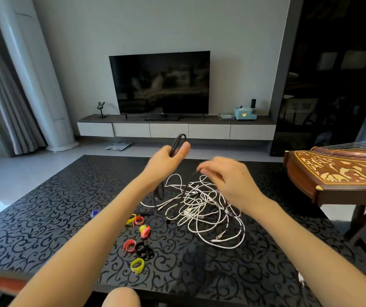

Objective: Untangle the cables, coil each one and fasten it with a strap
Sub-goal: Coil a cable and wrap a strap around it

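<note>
On a dark, scroll-patterned table [44, 218], loose rolled straps [129, 245] in yellow, red, black and purple lay between the near edge and the centre. Just beyond them, toward the right edge, a heap of white cables [199, 204] sprawled in tangled loops. The right hand [228, 180] hovered directly over that heap with its fingers curled down, and it appeared to pinch a strand of the black cable [178, 140], though motion blur softened the fingertips. Farther off and higher, nearer the far edge, the left hand [166, 158] gripped a folded bundle of the same black cable in a fist, its loop standing upright above the thumb. From the fist the cable dropped to the table, then rose to the right hand, so its free length ran left to right between the hands. No brand or writing was legible anywhere.
</note>
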`<state>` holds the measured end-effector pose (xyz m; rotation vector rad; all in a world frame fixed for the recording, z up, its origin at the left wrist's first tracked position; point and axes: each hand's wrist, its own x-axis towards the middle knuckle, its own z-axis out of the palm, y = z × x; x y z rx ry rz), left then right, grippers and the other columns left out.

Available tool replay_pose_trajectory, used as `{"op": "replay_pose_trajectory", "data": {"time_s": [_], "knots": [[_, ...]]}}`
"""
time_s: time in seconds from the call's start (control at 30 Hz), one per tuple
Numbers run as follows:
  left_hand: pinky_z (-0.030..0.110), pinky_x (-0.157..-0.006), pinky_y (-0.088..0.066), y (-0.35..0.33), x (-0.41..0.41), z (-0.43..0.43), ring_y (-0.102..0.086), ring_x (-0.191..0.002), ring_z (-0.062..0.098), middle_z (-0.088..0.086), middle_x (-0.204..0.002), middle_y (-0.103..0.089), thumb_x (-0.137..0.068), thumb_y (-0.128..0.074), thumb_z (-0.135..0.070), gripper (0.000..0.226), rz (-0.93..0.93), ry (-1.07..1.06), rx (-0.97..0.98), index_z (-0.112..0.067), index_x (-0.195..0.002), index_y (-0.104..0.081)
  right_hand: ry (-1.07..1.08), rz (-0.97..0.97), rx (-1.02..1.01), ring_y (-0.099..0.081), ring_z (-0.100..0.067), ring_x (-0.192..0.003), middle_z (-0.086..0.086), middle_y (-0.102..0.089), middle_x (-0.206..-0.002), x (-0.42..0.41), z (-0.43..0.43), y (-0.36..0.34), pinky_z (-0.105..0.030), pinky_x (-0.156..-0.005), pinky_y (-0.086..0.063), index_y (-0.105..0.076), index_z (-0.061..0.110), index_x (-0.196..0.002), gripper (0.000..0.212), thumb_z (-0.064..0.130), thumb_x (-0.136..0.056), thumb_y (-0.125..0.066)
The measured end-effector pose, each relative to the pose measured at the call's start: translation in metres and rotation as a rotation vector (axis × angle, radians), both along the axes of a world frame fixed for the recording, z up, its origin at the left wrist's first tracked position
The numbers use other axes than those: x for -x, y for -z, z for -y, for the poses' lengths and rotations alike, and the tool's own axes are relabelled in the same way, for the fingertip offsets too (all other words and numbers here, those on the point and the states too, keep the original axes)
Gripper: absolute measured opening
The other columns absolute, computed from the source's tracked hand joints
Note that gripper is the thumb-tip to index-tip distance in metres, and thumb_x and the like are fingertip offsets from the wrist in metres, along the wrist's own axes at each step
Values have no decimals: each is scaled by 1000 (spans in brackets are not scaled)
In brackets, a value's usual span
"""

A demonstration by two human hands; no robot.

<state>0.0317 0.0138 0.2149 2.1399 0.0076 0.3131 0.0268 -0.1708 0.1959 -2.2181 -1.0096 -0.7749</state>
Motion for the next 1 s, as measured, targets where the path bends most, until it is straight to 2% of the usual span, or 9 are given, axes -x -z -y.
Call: {"op": "replay_pose_trajectory", "data": {"time_s": [0.1,0.17,0.23,0.27,0.33,0.5,0.6,0.8,1.0], "knots": [[22,-44,-13,2,6,14,-20,-43,5,-7,-57,-26,-55,-34,-86,77,-229,250,421,-15,-82,-48,84,36,-45,-64,-19,-75,2,-69,-77,-8,-6,-23,-33,-68,-46,-71,13,-90,29,33,-89,-50],[20,-43,-11,8,6,15,-19,-41,3,-7,-57,-25,-63,-50,-83,70,-296,353,520,-15,-82,-48,200,76,-40,-61,-21,-71,2,-66,-71,-13,-7,-31,-32,-62,-42,-71,16,-87,32,39,-88,-48],[18,-43,-14,16,6,15,-21,-42,3,-7,-57,-27,-71,-74,-50,44,-274,461,490,-16,-80,-47,284,120,-61,-53,-17,-69,4,-60,-69,-13,-9,-37,-29,-59,-32,-71,18,-83,31,41,-89,-51],[17,-43,-17,18,7,16,-23,-42,4,-7,-55,-29,-72,-76,-29,33,-257,490,455,-15,-81,-47,287,105,-85,-49,-14,-70,5,-58,-71,-12,-11,-41,-28,-59,-30,-71,17,-81,29,40,-90,-55],[17,-41,-21,21,7,19,-26,-42,4,-8,-51,-33,-69,-69,-1,30,-240,477,459,-12,-86,-48,197,-53,-138,-47,-10,-68,5,-58,-72,-8,-14,-51,-26,-60,-31,-71,15,-81,25,36,-90,-60],[16,-40,-23,20,6,26,-25,-46,6,-5,-57,-33,-57,-52,8,35,-174,497,578,-7,-88,-46,38,-438,-254,-46,-4,-37,0,-54,-53,-6,-21,-61,-22,-49,-41,-66,10,-80,20,26,-91,-61],[18,-44,-23,18,8,30,-31,-53,9,0,-67,-35,-54,-48,14,35,-142,563,601,-9,-80,-45,-8,-566,-327,-49,-9,-34,-5,-54,-54,-9,-22,-61,-22,-41,-44,-61,11,-78,16,18,-93,-60],[26,-60,-34,18,9,30,-40,-74,17,13,-87,-41,-47,-50,11,48,-145,515,448,-8,-91,-46,-2,-620,-318,-47,-11,-34,-6,-55,-52,-7,-19,-65,-19,-39,-40,-60,7,-76,22,20,-94,-57],[22,-67,-43,13,17,31,-59,-72,9,6,-90,-62,-69,-35,32,48,-181,584,461,-9,-88,-50,10,-628,-358,-48,-11,-33,-7,-55,-52,-8,-22,-65,-19,-40,-42,-62,4,-79,23,20,-95,-57]]}}
